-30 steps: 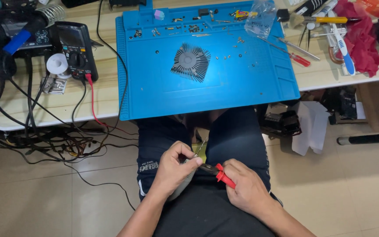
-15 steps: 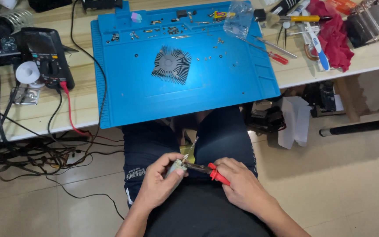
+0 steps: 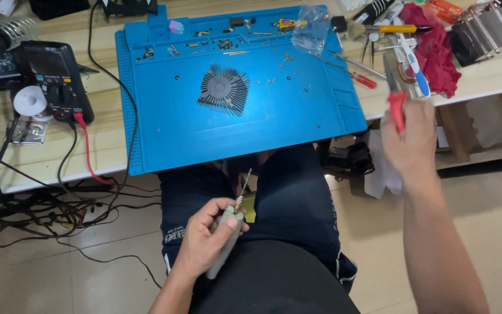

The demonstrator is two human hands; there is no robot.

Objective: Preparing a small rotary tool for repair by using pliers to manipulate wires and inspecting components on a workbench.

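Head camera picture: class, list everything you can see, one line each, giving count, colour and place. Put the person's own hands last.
Work mat: one, blue, on the table.
Finned fan wheel: one, dark grey, mid-mat.
Small screws: many, scattered on the mat's upper part.
Multimeter: one, black, left of the mat.
Red lead: one, running from the multimeter off the table edge.
Cloth: one, red, table's right end.
Clear bag: one, at the mat's top right.
Left hand: holds a grey rotary tool over the lap.
Right hand: raised, holds red-handled pliers.
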